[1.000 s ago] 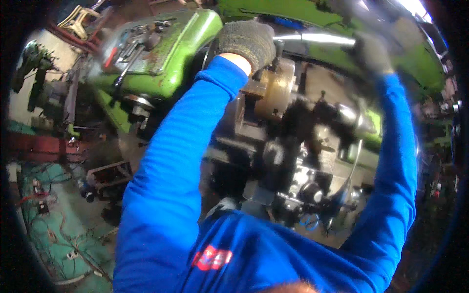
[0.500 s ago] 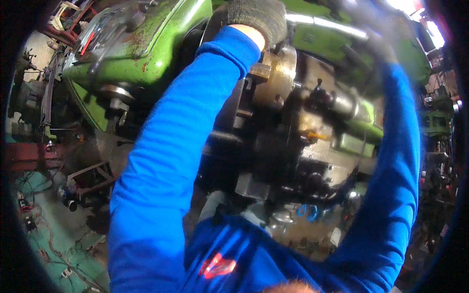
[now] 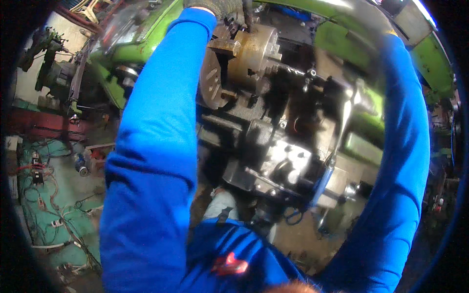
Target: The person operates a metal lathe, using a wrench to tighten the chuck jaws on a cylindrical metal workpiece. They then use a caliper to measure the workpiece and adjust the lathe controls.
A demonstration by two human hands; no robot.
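Note:
At the top edge, my left hand (image 3: 222, 8), in a dark grey knit glove, is partly cut off and sits beside a metal lathe chuck (image 3: 251, 56). Its fingers look curled, but what they hold is hidden. A dark upright rod (image 3: 248, 17) stands between that hand and the chuck. My right hand (image 3: 369, 19), gloved too, is stretched far forward over the green lathe body and smeared by motion, so its fingers do not show. From the chuck's front a slim metal shaft (image 3: 290, 70) runs toward the tailstock (image 3: 364, 97).
Below the chuck lies the carriage with a shiny tool block (image 3: 288, 161). A long tool with a blue handle (image 3: 322, 185) slants beside it. Cables (image 3: 53, 210) lie across the green floor at left. A red beam (image 3: 44, 127) is behind them.
The view has shifted, bringing more of the chuck and carriage into sight. My left hand now sits higher and further left. The pale bar seen between my hands no longer shows clearly.

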